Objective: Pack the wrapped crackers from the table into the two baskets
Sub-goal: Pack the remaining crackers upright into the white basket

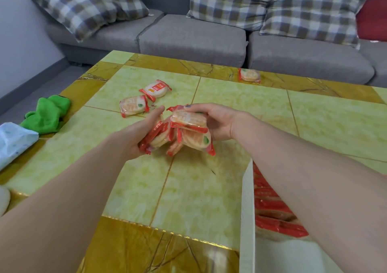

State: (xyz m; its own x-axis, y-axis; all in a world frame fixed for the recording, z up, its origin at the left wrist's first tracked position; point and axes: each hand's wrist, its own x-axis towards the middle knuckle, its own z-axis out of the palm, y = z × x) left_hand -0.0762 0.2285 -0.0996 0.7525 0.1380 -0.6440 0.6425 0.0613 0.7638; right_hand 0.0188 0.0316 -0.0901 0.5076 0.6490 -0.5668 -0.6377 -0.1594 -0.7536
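Above the middle of the table, my left hand (136,134) and my right hand (217,122) together hold a bunch of wrapped crackers (188,134), round and pale in clear wrappers with red ends. The left hand cups the bunch from the left; the right hand's fingers curl over the top packet. Two loose packets (134,106) (156,88) lie on the table to the left behind the hands. A third packet (249,75) lies near the far edge. A white basket (248,214) at the lower right holds several packets (272,210), partly hidden by my right forearm.
The green and gold tiled table (199,189) stands in front of a grey sofa (192,40) with checked cushions. A green cloth (47,113) and a pale blue tissue pack (14,140) lie at the table's left edge.
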